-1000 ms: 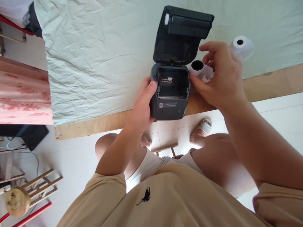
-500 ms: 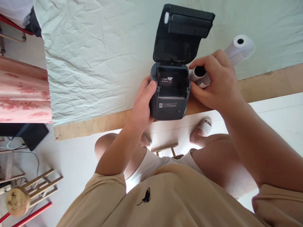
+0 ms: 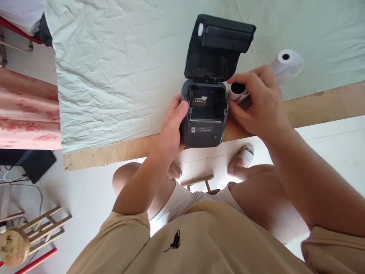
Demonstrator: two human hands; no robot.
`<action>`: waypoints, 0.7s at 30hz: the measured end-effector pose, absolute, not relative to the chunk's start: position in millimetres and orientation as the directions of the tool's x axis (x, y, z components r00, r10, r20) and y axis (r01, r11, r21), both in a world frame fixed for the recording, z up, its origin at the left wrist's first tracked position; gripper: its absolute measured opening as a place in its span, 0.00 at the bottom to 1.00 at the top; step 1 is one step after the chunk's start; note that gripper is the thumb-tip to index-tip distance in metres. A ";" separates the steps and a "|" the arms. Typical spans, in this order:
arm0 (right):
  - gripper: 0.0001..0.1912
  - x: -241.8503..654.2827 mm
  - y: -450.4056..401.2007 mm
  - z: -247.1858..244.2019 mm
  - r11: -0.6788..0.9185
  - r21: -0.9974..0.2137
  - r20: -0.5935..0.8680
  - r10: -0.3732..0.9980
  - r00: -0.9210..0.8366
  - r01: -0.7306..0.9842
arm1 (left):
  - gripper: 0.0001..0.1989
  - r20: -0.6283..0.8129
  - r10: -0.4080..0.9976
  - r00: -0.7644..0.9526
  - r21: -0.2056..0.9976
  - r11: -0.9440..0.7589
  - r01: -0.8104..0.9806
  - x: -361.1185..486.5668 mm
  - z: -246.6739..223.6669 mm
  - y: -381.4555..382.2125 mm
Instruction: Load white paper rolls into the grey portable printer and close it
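The left hand [image 3: 170,127] is closed on the left flank of a printer [image 3: 202,142], thumb on the upper edge, fingers largely hidden behind. The right hand [image 3: 264,99] is curled around a short roll [image 3: 238,96] just beside the printer's right flank, thumb and forefinger on either side; whether they grip it cannot be told. The printer is at the near edge of the table, over the exposed wooden edge [image 3: 316,102], its lid [image 3: 211,61] swung fully back on the far side. Its open compartment [image 3: 207,91] shows dark walls, white printing on the inner face and a thin bright bar along the front; the right corner is too dark to read. The casing is dark grey with rounded corners, bearing a pale label [image 3: 202,129] and a round button [image 3: 215,137]. The lid's underside carries a black roller [image 3: 225,37] and a white end piece [image 3: 200,29]. The short roll is white with a wide black core. Behind the right hand, on the pale green cloth [image 3: 119,76], lies a longer white roll [image 3: 281,67], dark-centred, its outer sheet loose. Count: one printer, one lid, two rolls.
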State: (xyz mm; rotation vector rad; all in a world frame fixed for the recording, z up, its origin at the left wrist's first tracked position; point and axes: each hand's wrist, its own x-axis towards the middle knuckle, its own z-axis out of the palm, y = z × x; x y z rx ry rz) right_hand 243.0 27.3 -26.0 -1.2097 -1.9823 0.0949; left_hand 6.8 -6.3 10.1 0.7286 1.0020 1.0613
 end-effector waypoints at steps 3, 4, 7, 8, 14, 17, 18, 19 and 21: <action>0.26 242.3 27.6 -28.0 0.526 -0.488 0.579 0.793 -0.192 0.697 | 0.16 -0.307 0.939 0.155 0.878 0.342 -0.335 8.8 9.7 -5.6; 0.28 242.0 27.1 -26.6 0.519 -0.509 0.578 0.797 -0.174 0.687 | 0.16 -0.308 0.940 0.148 0.878 0.341 -0.335 10.1 9.9 -5.5; 0.27 238.5 24.5 -15.5 0.496 -0.560 0.634 0.772 -0.041 0.664 | 0.17 -0.315 0.943 0.106 0.878 0.332 -0.346 14.2 11.2 -5.8; 0.25 235.6 23.4 -9.8 0.500 -0.566 0.664 0.747 0.003 0.655 | 0.17 -0.320 0.943 0.091 0.879 0.331 -0.342 15.4 11.8 -6.0; 0.15 201.0 11.8 23.0 0.718 -0.505 0.808 0.588 -0.030 0.479 | 0.17 -0.307 0.948 0.083 0.885 0.317 -0.341 20.4 16.5 -6.8; 0.06 190.9 7.5 30.0 0.589 -0.531 0.651 0.744 -0.151 0.609 | 0.17 -0.300 0.951 0.072 0.877 0.305 -0.371 20.2 17.2 -7.4; 0.06 190.9 7.6 31.0 0.540 -0.526 0.594 0.786 -0.171 0.658 | 0.17 -0.309 0.948 0.075 0.872 0.314 -0.377 19.3 16.7 -7.6; 0.06 192.4 8.3 31.6 0.505 -0.519 0.540 0.819 -0.193 0.689 | 0.17 -0.320 0.943 0.088 0.865 0.329 -0.380 17.8 16.0 -7.9; 0.08 197.5 10.4 32.4 0.511 -0.504 0.478 0.837 -0.267 0.697 | 0.17 -0.340 0.930 0.139 0.848 0.367 -0.383 14.0 13.9 -8.5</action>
